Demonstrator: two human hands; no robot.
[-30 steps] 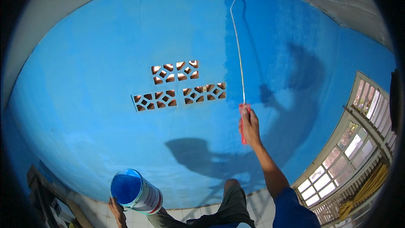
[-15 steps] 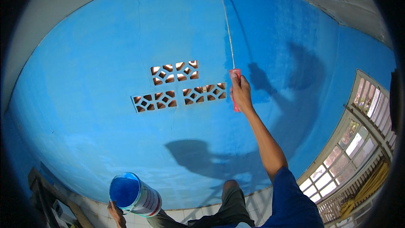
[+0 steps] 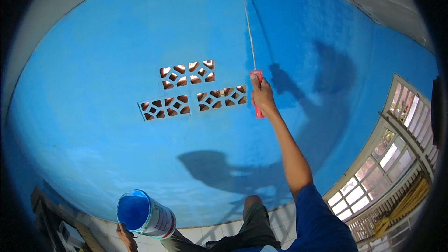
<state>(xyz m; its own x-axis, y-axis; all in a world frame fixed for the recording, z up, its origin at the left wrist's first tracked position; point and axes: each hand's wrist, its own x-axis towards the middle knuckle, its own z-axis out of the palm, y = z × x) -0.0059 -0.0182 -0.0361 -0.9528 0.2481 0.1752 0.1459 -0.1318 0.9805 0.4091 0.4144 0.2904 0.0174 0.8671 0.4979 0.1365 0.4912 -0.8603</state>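
My right hand is raised and wrapped round the red handle of a paint roller. The roller's long thin wire frame runs up the wall, and its head lies beyond the upper edge of the view. Low on the left, my left hand grips the side of a paint bucket, fingers partly hidden. The tilted bucket's open mouth shows blue paint inside. Ahead stands a light blue wall, with a darker, freshly coated patch at upper right around the roller.
Openwork vent blocks sit in the wall left of the roller. A barred window with a yellow bundle hangs at the right. Dark furniture stands at lower left. White floor tiles run along the wall's foot.
The roller head, partly seen at the upper edge before, has left the view. My right hand sits slightly higher and further left. The wall's vents and the bucket also appear shifted slightly left.
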